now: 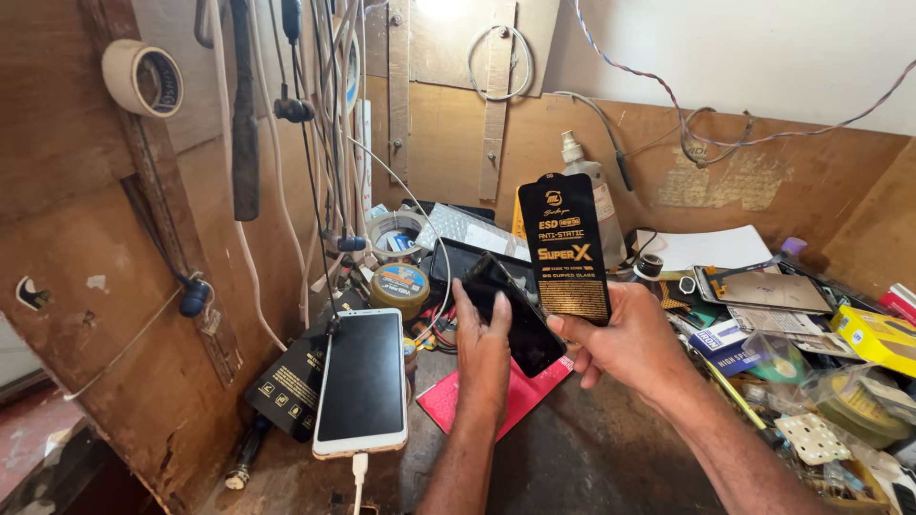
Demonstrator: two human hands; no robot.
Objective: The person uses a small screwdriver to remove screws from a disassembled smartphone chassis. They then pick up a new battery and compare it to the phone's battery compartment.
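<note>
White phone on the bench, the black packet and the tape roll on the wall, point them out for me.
White phone (363, 377), head view, middle of its dark screen.
Black packet (565, 250), head view, middle of its printed front.
Tape roll (141, 78), head view, its outer side.

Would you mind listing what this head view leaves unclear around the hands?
- Black glossy phone: lower left part hidden by left hand.
- Black gold-printed sleeve: bottom corner covered by right hand.
- White-framed phone: cable cut off by bottom edge.

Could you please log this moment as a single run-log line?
left hand: on dark phone | right hand: holds black packet upright | white phone: flat, cabled | red pad: below
</note>
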